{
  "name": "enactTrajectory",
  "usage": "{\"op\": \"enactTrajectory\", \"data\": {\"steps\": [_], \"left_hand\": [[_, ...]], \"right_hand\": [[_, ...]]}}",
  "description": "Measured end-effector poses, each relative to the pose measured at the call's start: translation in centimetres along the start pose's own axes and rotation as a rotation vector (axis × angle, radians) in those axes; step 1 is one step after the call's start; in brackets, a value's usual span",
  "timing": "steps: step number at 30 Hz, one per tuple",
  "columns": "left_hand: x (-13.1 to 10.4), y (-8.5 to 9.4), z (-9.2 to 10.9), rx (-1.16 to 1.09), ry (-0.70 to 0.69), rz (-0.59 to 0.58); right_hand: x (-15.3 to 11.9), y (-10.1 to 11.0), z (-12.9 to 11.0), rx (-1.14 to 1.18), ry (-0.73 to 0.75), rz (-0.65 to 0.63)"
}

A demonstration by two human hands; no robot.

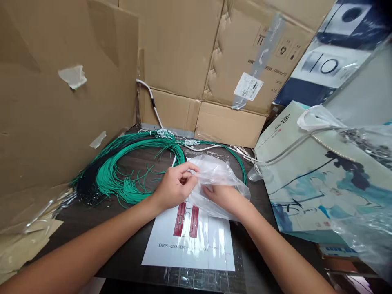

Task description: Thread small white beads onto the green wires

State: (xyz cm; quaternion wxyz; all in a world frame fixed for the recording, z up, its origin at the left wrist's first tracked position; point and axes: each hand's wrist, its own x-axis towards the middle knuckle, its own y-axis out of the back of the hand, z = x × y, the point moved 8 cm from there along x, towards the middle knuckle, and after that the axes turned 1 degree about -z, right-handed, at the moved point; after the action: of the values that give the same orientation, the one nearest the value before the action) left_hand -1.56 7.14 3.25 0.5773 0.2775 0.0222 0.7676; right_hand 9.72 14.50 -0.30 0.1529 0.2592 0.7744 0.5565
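Observation:
A clear plastic bag (211, 167) is held above the middle of the dark table. My left hand (179, 183) pinches the bag's left edge between thumb and fingers. My right hand (220, 196) reaches into the bag, its fingers covered by the film; whether they hold anything inside cannot be made out. Under the hands lies a white printed sheet (165, 253) with a dark red picture and the text "DRS-206DC". To the left, a large loop of green and black wires (107, 175) rests on the table, with small white connectors (165, 134) at its far end.
Cardboard walls (171, 53) stand at the left and back. On the right are a painted box (294, 183), a small clear cup (255, 173) and crumpled clear plastic (364, 237). A white cable (150, 98) runs along the back. Brown paper (33, 241) lies at the left edge.

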Motion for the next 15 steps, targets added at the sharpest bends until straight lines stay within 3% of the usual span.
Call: {"op": "enactTrajectory", "data": {"steps": [3, 6, 12, 15], "left_hand": [[0.1, -0.1, -1.0, -0.061, 0.073, 0.020], [0.3, -0.1, -1.5, 0.039, 0.023, 0.049], [-0.3, 0.1, 0.4, 0.468, -0.416, 0.135], [-0.8, -0.1, 0.9, 0.578, -0.558, 0.144]], "right_hand": [[-1.5, -0.5, 1.4, -0.007, -0.078, -0.096], [-2.0, -1.2, 2.4, 0.006, -0.091, -0.190], [-1.5, -0.7, 2.6, -0.015, -0.012, -0.121], [-1.4, -0.9, 2.9, -0.009, -0.017, -0.083]]}}
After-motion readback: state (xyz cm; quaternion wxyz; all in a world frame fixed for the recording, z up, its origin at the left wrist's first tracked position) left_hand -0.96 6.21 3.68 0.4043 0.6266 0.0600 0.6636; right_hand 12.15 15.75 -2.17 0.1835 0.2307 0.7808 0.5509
